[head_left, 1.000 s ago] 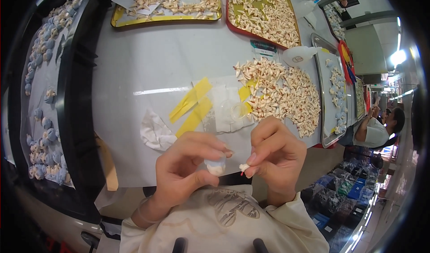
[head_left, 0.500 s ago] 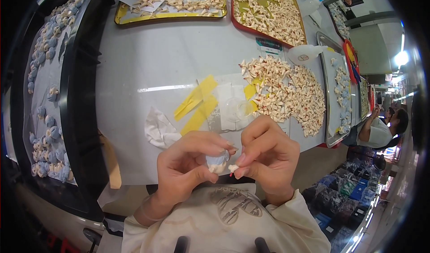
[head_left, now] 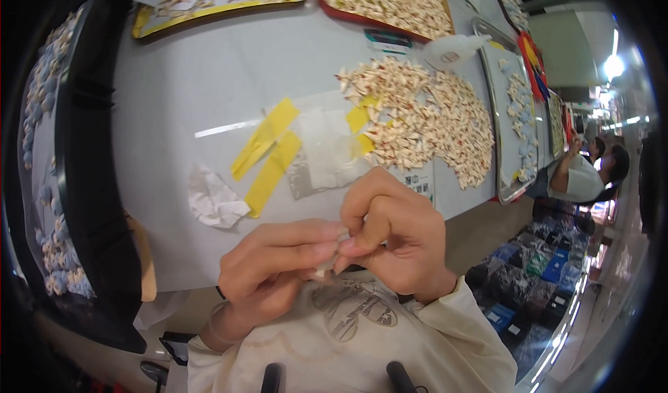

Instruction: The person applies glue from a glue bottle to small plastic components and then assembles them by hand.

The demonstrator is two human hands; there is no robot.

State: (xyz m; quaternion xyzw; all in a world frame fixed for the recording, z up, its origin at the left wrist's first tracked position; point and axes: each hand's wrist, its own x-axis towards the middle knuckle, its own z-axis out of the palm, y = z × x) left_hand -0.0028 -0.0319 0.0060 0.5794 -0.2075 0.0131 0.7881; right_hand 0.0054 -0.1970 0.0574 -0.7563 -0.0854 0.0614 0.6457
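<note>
Left hand [head_left: 261, 268] and right hand [head_left: 396, 247] meet, fingers pinching small pale piece [head_left: 322, 271], mostly hidden; pile [head_left: 431, 118] beyond right fingers, tissue [head_left: 216, 197] beyond left.

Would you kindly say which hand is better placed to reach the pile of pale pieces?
Probably the right hand: it is just short of the pile, while the left hand lies farther off, nearer the white wad, though both hands are occupied.

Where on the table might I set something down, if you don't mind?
Bare table stretches between the black rack and the yellow strips, up to the yellow tray. The right side is crowded: pile of small pieces, white bottle, silver tray.
</note>
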